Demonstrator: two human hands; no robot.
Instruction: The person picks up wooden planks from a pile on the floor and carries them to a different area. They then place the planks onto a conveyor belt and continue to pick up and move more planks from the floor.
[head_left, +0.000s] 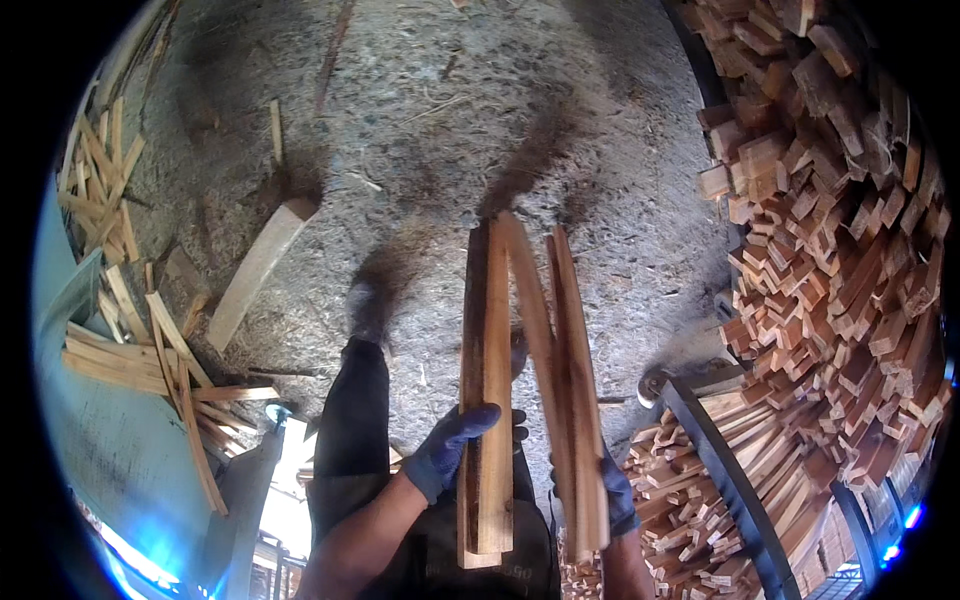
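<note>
My left hand [448, 450], in a dark blue work glove, is wrapped round a bundle of long wooden strips [492, 340]. They point away from me, one dark-sided and one pale. To the right, my gloved right hand [620, 498] grips the outer side of a second bundle of wooden strips [578, 420]; most of its fingers are hidden behind the wood. One strip [530, 290] of that bundle leans left, its far end meeting the left bundle. Lower down, the two bundles stand apart.
A big stack of cut wooden strips [830, 250] rises on the right, with more strips [690, 490] behind a dark metal bar [725, 475]. Loose offcuts [165, 360] lie at left by a pale green panel [120, 440]. A thick board [262, 270] lies on the littered floor [430, 150].
</note>
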